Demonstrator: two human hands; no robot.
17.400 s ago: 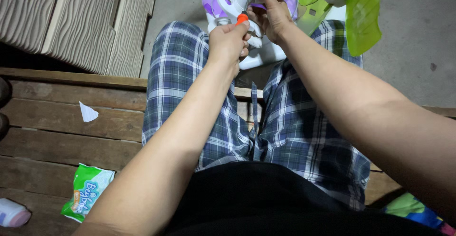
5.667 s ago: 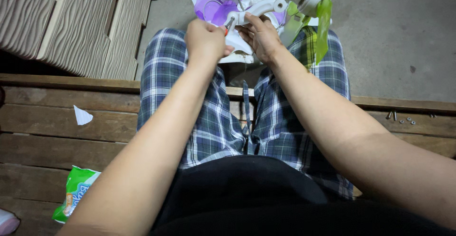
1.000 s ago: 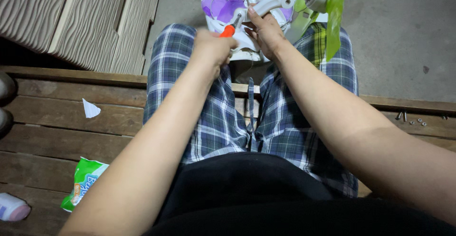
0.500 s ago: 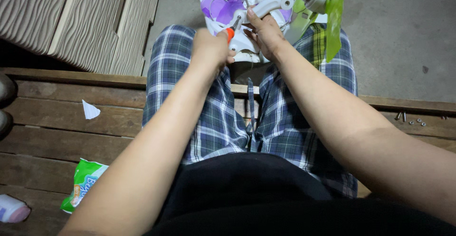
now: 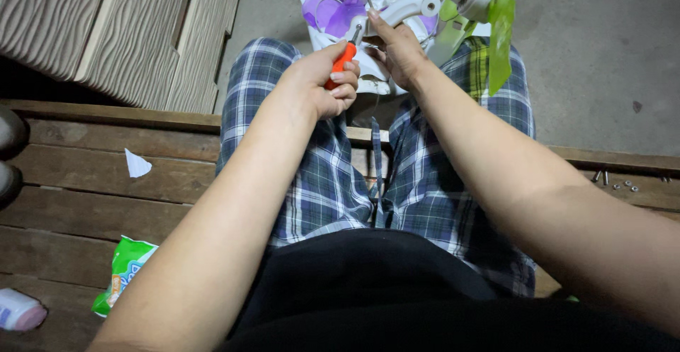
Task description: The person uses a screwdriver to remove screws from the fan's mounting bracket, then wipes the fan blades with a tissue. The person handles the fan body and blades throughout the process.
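I sit on a wooden bench (image 5: 85,182) with a white and purple fan body (image 5: 340,8) held between my knees. My left hand (image 5: 322,83) is closed around the orange handle of a screwdriver (image 5: 345,58), whose tip points up at a white part of the fan. My right hand (image 5: 397,51) grips that white part (image 5: 400,5) and steadies it. Green translucent fan blades (image 5: 499,37) hang down to the right of my right hand.
A ridged beige cabinet (image 5: 127,26) stands at the top left. On the bench lie a white paper scrap (image 5: 136,164), a green packet (image 5: 126,273), a small white bottle (image 5: 20,311) and several loose screws (image 5: 623,184) at the right. Grey concrete floor (image 5: 602,54) lies beyond.
My left hand with the screwdriver has shifted slightly toward the right hand and the fan part. The view has barely moved over the last second.
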